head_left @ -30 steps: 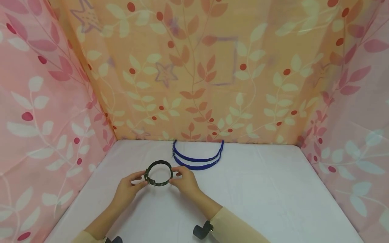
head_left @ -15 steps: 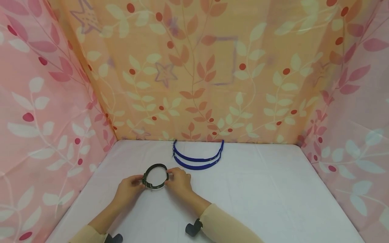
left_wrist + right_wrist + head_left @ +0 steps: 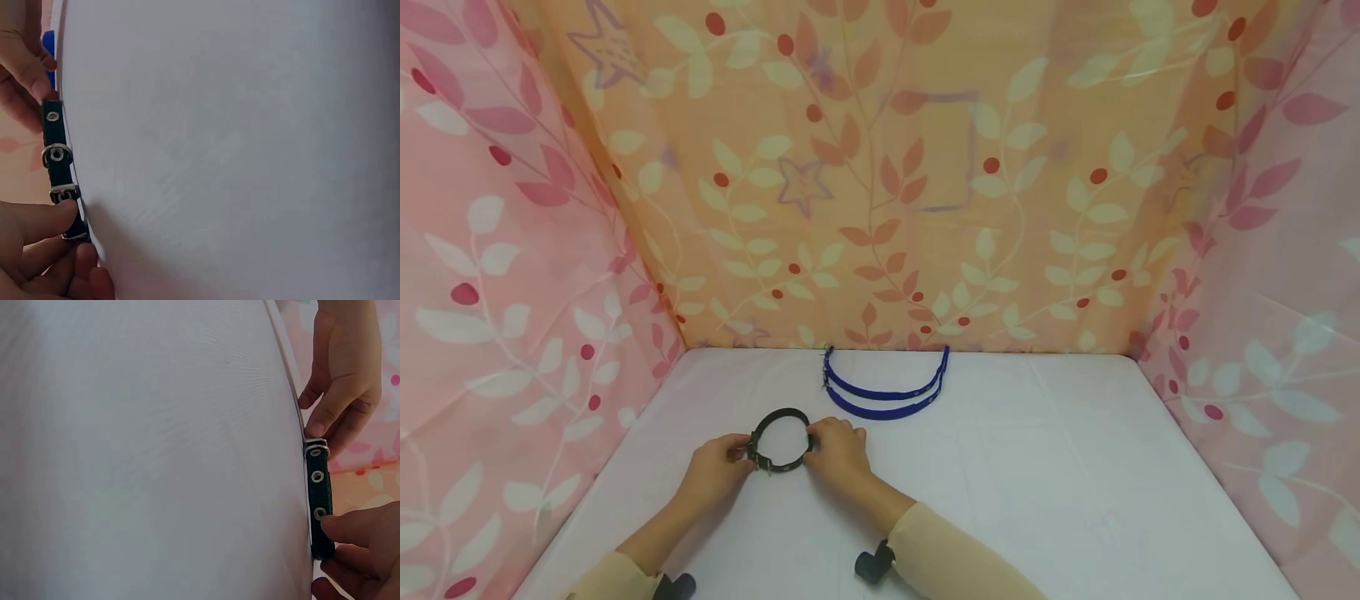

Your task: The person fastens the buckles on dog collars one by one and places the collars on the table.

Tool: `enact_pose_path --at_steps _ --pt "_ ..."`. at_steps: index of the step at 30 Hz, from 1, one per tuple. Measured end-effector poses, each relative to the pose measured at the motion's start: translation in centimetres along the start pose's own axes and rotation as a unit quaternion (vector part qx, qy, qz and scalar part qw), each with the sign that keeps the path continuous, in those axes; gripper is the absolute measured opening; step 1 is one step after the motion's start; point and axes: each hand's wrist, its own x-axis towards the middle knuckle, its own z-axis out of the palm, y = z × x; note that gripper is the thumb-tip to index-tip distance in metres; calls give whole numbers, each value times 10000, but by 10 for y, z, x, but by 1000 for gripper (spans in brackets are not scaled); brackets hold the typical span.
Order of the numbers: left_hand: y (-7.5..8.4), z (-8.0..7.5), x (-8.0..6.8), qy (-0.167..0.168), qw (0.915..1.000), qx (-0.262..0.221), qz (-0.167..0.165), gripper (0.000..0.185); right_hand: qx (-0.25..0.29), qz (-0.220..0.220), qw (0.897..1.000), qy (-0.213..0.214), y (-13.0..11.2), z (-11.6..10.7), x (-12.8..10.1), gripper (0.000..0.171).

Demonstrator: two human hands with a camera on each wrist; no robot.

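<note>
A dark green collar (image 3: 787, 412), closed into a ring, is held between both hands at the middle left of the table. My left hand (image 3: 713, 468) pinches its left side, with the thumb beside the metal buckle (image 3: 64, 188) in the left wrist view. At the opposite side, my right hand (image 3: 838, 450) pinches the strap between thumb and fingers. A metal ring (image 3: 46, 154) hangs on the band near the buckle. In the right wrist view the right thumb presses near a metal eyelet (image 3: 319, 514).
Two curved blue straps (image 3: 880, 414) with metal fittings at their left end lie at the back of the white table (image 3: 1037, 467). Behind stands a yellow-orange leaf-patterned cloth wall (image 3: 880, 208), with pink ones (image 3: 512, 292) at both sides.
Both hands have moved slightly left and toward the near edge with the collar. The right hand has shifted most, and the collar looks a little rounder. The blue straps lie unmoved.
</note>
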Motion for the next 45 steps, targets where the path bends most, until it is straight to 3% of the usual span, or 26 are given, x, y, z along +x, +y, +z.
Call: enact_pose_path --at_steps 7,15,18,23,31,45 --pt "-3 -6 3 -136 9998 165 -18 41 -82 -144 9997 -197 -3 -7 -3 40" --pt "5 -13 0 132 9995 191 -214 39 208 -123 9994 -253 -6 -14 -6 39" --pt "14 -18 1 225 9994 194 -174 38 361 -143 9990 -233 -6 -16 -7 38" --pt "31 -20 8 402 9987 273 183 37 421 -203 9988 -133 -1 -23 -8 38" --pt "59 -21 21 617 9953 276 695 37 536 -461 9974 170 11 -56 -9 38" --pt "99 4 36 496 9969 -274 546 38 547 -526 9950 654 57 -101 -9 39"
